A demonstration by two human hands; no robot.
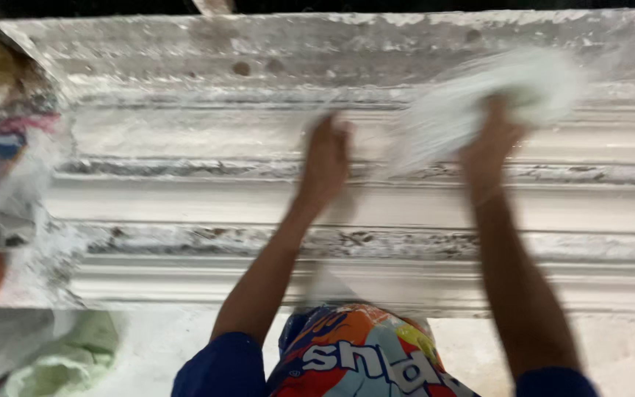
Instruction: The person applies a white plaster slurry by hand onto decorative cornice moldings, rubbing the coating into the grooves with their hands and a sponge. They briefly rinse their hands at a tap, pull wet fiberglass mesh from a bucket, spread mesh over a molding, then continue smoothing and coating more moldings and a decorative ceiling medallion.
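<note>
Nearest me, below the long white moulding (332, 198), I see a bright printed bag (354, 353) between my two forearms, with pale powdery ground under it. Going up from there, both arms reach onto the moulding, a ridged plaster-like form whose long axis runs straight across the view, left to right.

My left hand (326, 158) rests on its middle ridges. It is motion-blurred; the fingers look curled against the surface, but I cannot tell whether they grip anything.

My right hand (495, 136) sits further along the moulding and slightly farther up, fingers clenched on a bundle of white fibres (472, 103). The bundle fans out from that fist, up and toward the moulding's far edge, with a tail sweeping back toward my left hand. So the right hand has the fibres; the left is just beside their loose end.
</note>
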